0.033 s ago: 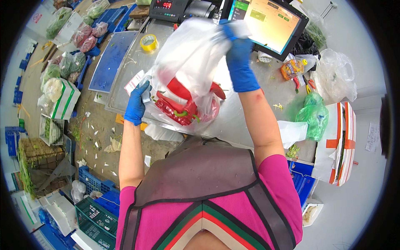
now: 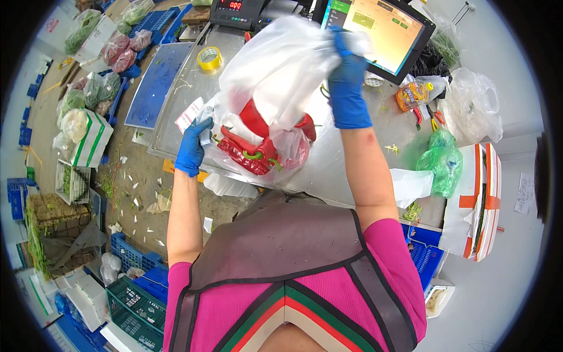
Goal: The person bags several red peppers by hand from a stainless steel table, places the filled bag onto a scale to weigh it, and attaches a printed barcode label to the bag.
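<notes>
My right hand (image 2: 350, 82), in a blue glove, grips the gathered top of a translucent plastic bag (image 2: 272, 67) near the screen. The bag is stretched up and to the right over the metal table. Several long red peppers (image 2: 243, 149) with green stems lie in its lower part, partly veiled by the plastic. My left hand (image 2: 192, 149), also gloved in blue, is closed around a small pale, see-through object (image 2: 205, 124) at the bag's left side; its kind is unclear. A white label with red print (image 2: 188, 115) shows beside the left fingers.
A scale (image 2: 234, 13) and touchscreen (image 2: 375, 35) stand at the back. Yellow tape (image 2: 209, 59) lies left of the bag. To the right are an orange bottle (image 2: 412, 97), scissors (image 2: 435, 120), a green bag (image 2: 443, 164) and a foam box (image 2: 472, 199). Crates (image 2: 138, 311) stand lower left.
My right hand has moved slightly right, drawing the bag's top along with it. The peppers have shifted only a little, and my left hand has stayed in place.
</notes>
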The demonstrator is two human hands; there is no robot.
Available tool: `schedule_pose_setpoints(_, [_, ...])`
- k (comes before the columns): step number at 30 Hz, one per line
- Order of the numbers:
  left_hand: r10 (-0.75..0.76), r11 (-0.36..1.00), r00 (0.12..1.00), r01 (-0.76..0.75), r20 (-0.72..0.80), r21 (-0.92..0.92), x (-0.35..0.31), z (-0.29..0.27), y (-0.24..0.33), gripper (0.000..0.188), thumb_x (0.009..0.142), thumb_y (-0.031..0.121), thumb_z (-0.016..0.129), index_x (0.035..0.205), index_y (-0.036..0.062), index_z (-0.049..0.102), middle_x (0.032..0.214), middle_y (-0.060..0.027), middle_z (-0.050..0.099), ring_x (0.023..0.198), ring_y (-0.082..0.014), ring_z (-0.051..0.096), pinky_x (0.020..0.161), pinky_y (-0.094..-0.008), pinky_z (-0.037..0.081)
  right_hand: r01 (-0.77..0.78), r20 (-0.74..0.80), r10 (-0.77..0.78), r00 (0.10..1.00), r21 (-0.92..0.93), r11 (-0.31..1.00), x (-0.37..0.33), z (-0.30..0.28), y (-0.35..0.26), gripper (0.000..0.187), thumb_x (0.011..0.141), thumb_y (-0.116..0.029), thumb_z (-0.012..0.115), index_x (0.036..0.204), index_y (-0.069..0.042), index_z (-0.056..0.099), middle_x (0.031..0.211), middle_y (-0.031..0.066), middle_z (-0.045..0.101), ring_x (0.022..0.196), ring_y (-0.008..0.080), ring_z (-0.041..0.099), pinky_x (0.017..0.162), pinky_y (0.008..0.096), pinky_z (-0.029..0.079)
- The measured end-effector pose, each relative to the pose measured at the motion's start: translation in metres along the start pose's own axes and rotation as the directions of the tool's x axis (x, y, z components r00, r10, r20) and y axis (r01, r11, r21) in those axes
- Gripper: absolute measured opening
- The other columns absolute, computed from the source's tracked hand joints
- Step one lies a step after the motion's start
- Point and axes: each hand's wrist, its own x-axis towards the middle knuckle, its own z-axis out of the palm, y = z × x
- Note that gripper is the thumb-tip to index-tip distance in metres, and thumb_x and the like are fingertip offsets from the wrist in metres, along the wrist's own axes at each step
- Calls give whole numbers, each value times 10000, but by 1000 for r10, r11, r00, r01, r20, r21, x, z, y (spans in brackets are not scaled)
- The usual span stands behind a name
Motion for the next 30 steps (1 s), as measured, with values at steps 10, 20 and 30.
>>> schedule_pose_setpoints(10, [767, -48, 542, -486, 344, 873, -38, 55, -14, 591, 627, 301, 685, 1065, -23, 456, 1011, -197, 487, 957, -343, 455, 830, -385, 356, -195, -90, 224, 970, 254, 947, -26, -58, -25, 265, 839, -128, 479, 1089, -40, 492, 979, 61, 560, 880, 171, 540, 804, 321, 443])
schedule_pose_setpoints(20, [134, -247, 846, -476, 517, 844, 12, 39, -94, 379, 673, 434, 580, 796, 76, 600, 968, -89, 541, 897, -288, 500, 831, -499, 299, 25, -383, -180, 906, -375, 927, 3, -228, -152, 377, 832, -211, 472, 1170, -48, 433, 1150, 106, 478, 1038, 246, 460, 882, 366, 377])
schedule_pose_setpoints(30, [471, 215, 868, -288, 159, 933, -2, 18, -75, 582, 644, 32, 564, 1188, 35, 358, 1196, -171, 372, 992, -334, 477, 822, -366, 404, -107, -42, -322, 946, -977, -186, -145, -351, -107, 561, 717, -157, 584, 1203, 19, 365, 1177, 207, 432, 1082, 344, 406, 934, 365, 299])
